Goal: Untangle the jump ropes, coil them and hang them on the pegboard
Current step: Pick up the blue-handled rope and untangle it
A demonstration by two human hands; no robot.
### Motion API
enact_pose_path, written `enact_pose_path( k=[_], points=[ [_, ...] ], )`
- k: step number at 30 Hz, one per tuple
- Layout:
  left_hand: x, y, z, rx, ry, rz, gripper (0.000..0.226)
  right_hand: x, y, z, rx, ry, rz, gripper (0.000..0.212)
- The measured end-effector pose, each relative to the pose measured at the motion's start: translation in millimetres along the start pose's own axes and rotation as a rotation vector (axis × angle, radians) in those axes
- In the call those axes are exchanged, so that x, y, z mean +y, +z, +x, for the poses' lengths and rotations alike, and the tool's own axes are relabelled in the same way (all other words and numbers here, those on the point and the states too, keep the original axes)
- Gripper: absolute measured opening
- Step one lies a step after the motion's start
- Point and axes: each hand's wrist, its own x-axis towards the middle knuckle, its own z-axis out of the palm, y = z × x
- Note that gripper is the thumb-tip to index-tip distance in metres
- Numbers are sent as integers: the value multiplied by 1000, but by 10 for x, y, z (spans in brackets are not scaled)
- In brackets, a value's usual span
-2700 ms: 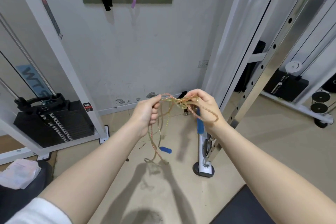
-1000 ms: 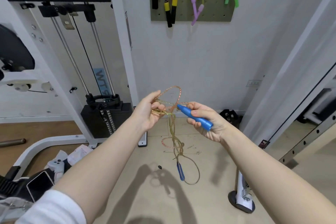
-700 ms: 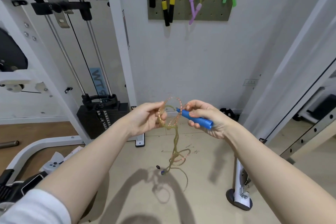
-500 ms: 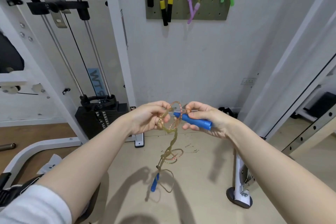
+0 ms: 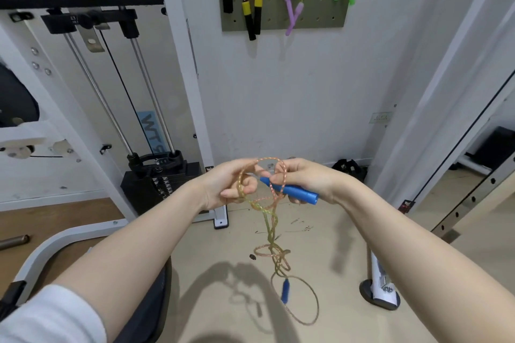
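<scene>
A thin orange-yellow jump rope [image 5: 269,227] with blue handles hangs twisted between my hands. My right hand [image 5: 302,177] grips one blue handle [image 5: 292,191], which points left, with a rope loop over its fingers. My left hand [image 5: 227,185] pinches the rope loop close to the handle's tip. The other blue handle [image 5: 285,290] dangles low above the floor among loose loops. The green pegboard [image 5: 320,8] is on the wall above, with several coiled ropes hanging on it.
A white cable machine with a black weight stack [image 5: 160,185] stands at the left. White rack uprights [image 5: 451,86] rise at the right, with a round foot [image 5: 379,295] on the beige floor. A dark padded seat edge [image 5: 152,312] is under my left arm.
The view tilted up from the floor to the pegboard. My right hand took the blue handle in its grip. My hands came closer together, and the dangling handle swung from left to right.
</scene>
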Motion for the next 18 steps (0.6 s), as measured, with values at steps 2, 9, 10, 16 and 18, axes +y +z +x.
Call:
enact_pose_path(
  k=[2,9,10,16,18],
  points=[
    [-15,-50,-35,31,45,154,24,17,53,36,-1,4,-2,37],
    [-85,-489,-83,573,193,-299,15,208,-35,21,-22,-167,487,55],
    [-122,-561,-70,624,201,-325,14,231,-31,28,-17,-179,465,62],
    [-271,-446,38,655,-93,-83,25,87,284,87,149,-135,550,21],
    [-261,-329,-7,572,-233,177,34,32,383,107,236,-102,562,19]
  ],
)
